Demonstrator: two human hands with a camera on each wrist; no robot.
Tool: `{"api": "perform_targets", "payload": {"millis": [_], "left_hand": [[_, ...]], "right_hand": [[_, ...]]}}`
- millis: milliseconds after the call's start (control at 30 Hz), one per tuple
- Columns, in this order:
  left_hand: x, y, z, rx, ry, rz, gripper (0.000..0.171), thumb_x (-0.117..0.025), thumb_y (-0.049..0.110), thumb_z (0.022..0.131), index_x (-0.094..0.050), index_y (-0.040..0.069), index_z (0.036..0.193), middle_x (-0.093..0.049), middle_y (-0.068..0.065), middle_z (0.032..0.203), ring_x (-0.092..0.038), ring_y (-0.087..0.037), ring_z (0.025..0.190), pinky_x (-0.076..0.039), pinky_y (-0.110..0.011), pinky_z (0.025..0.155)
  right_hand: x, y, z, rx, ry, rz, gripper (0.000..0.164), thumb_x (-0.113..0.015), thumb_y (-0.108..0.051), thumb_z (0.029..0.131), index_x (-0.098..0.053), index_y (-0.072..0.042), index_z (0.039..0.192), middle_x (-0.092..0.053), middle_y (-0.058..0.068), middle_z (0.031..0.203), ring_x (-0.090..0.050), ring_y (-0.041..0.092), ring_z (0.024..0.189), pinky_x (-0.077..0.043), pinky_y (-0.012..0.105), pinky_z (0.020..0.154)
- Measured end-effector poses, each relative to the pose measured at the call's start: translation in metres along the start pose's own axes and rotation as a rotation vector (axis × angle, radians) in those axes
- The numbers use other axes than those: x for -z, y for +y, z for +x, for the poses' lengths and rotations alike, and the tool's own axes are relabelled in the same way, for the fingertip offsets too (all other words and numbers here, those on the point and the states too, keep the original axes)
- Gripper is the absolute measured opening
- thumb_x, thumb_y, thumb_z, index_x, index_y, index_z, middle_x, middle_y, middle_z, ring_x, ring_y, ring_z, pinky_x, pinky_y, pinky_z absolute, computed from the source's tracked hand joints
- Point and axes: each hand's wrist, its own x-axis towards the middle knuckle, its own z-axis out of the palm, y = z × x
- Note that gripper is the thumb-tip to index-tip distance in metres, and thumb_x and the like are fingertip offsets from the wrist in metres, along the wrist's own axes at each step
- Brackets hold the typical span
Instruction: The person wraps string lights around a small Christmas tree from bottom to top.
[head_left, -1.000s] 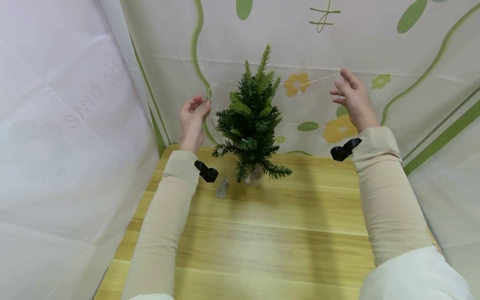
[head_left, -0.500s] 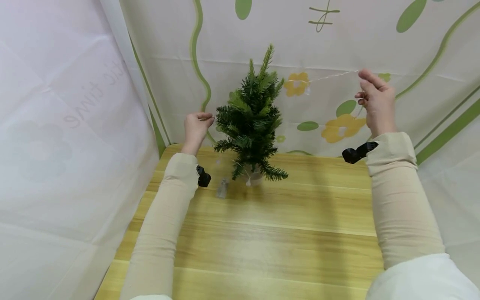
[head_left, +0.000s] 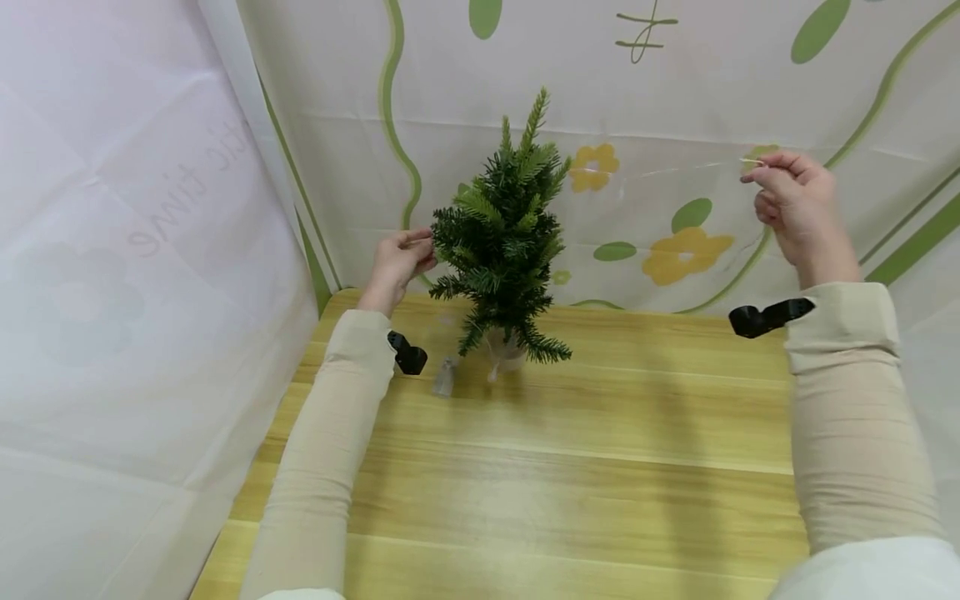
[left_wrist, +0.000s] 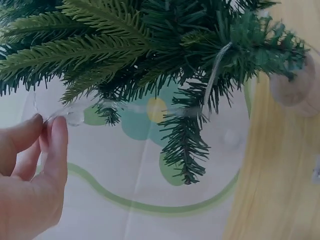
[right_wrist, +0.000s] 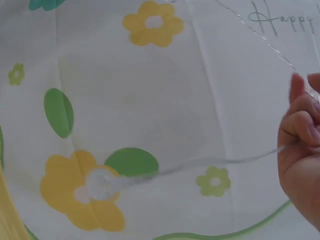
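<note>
A small artificial Christmas tree (head_left: 506, 242) stands upright at the back of the wooden table (head_left: 555, 483). My left hand (head_left: 399, 265) is at its left side, pinching the thin clear wire of a string light (left_wrist: 207, 82) between thumb and fingertips. In the left wrist view, the wire runs along the lower branches with a clear bulb beside the fingers. Out to the right, my right hand (head_left: 798, 204) pinches another stretch of this wire, drawn from behind the tree. A blurred round bulb (right_wrist: 102, 184) dangles from it in the right wrist view. Foliage hides the wire's middle.
On the table left of the tree base (head_left: 508, 354) lies a small clear-grey box-like piece (head_left: 445, 379). A white printed curtain (head_left: 720, 100) hangs close behind the tree, and another (head_left: 112, 333) borders the left side.
My right hand has moved right, pulling the wire out from the tree. My left hand has come down and slightly right, close against the branches. The tree top has shifted slightly right.
</note>
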Motion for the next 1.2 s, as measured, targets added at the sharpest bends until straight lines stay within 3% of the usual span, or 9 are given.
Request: {"api": "perform_targets", "payload": {"millis": [167, 333, 467, 667, 767, 833, 1000, 1200], "left_hand": [[-0.002, -0.003, -0.001, 0.079, -0.071, -0.026, 0.047, -0.044, 0.002, 0.099, -0.036, 0.005, 0.146, -0.043, -0.019, 0.144, -0.058, -0.02, 0.106, -0.046, -0.03, 0.106], [-0.003, -0.009, -0.001, 0.091, -0.126, -0.045, 0.055, -0.042, -0.002, 0.099, -0.025, 0.004, 0.15, -0.036, -0.019, 0.15, -0.048, -0.029, 0.13, -0.043, -0.031, 0.11], [-0.002, -0.013, -0.002, 0.086, -0.144, -0.04, 0.056, -0.042, -0.001, 0.099, -0.023, 0.004, 0.151, -0.035, -0.019, 0.151, -0.044, -0.031, 0.135, -0.042, -0.031, 0.111], [0.006, -0.009, -0.01, 0.066, -0.149, 0.005, 0.047, -0.038, 0.012, 0.103, -0.03, 0.006, 0.149, -0.037, -0.016, 0.149, -0.049, -0.023, 0.131, -0.043, -0.028, 0.109], [0.009, -0.003, -0.016, 0.058, -0.099, -0.009, 0.045, -0.041, 0.015, 0.103, -0.035, 0.007, 0.147, -0.042, -0.013, 0.147, -0.054, -0.016, 0.123, -0.045, -0.024, 0.107], [0.011, 0.002, -0.018, 0.036, -0.013, -0.059, 0.043, -0.043, 0.013, 0.102, -0.039, 0.006, 0.144, -0.046, -0.012, 0.143, -0.056, -0.013, 0.114, -0.045, -0.023, 0.106], [0.011, 0.018, -0.026, -0.103, 0.16, -0.203, 0.035, -0.042, 0.011, 0.101, -0.046, 0.005, 0.136, -0.057, -0.002, 0.119, -0.057, -0.007, 0.097, -0.048, -0.022, 0.101], [0.002, 0.037, -0.04, -0.263, 0.234, -0.365, 0.02, -0.046, 0.01, 0.1, -0.054, 0.008, 0.118, -0.059, 0.001, 0.099, -0.06, -0.007, 0.082, -0.055, -0.017, 0.079]], "right_hand": [[0.008, -0.017, -0.011, -0.13, -0.091, -0.19, 0.012, -0.059, -0.004, 0.092, -0.07, 0.0, 0.096, -0.072, 0.002, 0.087, -0.035, 0.013, 0.051, -0.017, 0.027, 0.049], [0.006, -0.026, -0.02, -0.197, -0.138, -0.34, 0.017, -0.063, -0.011, 0.09, -0.073, -0.004, 0.102, -0.071, -0.002, 0.089, -0.046, 0.011, 0.06, -0.033, 0.023, 0.049], [-0.005, -0.028, -0.027, -0.167, -0.246, -0.403, 0.017, -0.059, -0.007, 0.092, -0.072, -0.002, 0.102, -0.07, -0.001, 0.086, -0.047, 0.011, 0.06, -0.036, 0.022, 0.049], [-0.044, -0.028, -0.037, -0.085, -0.379, -0.438, 0.014, -0.055, 0.004, 0.092, -0.07, 0.005, 0.094, -0.067, 0.002, 0.071, -0.046, 0.014, 0.054, -0.027, 0.03, 0.047], [-0.063, -0.029, -0.04, -0.076, -0.389, -0.46, 0.011, -0.058, 0.004, 0.091, -0.068, 0.006, 0.09, -0.068, 0.003, 0.07, -0.049, 0.013, 0.051, -0.032, 0.028, 0.044], [-0.073, -0.029, -0.041, -0.083, -0.403, -0.465, 0.01, -0.059, 0.004, 0.09, -0.069, 0.004, 0.09, -0.07, 0.003, 0.072, -0.05, 0.013, 0.051, -0.037, 0.025, 0.044], [-0.094, -0.026, -0.043, -0.057, -0.47, -0.457, 0.013, -0.058, 0.002, 0.091, -0.071, 0.004, 0.094, -0.074, 0.004, 0.077, -0.055, 0.013, 0.051, -0.041, 0.024, 0.044], [-0.113, -0.015, -0.044, -0.061, -0.459, -0.399, 0.014, -0.06, -0.003, 0.092, -0.072, 0.002, 0.095, -0.075, 0.003, 0.081, -0.062, 0.011, 0.055, -0.045, 0.019, 0.046]]}}
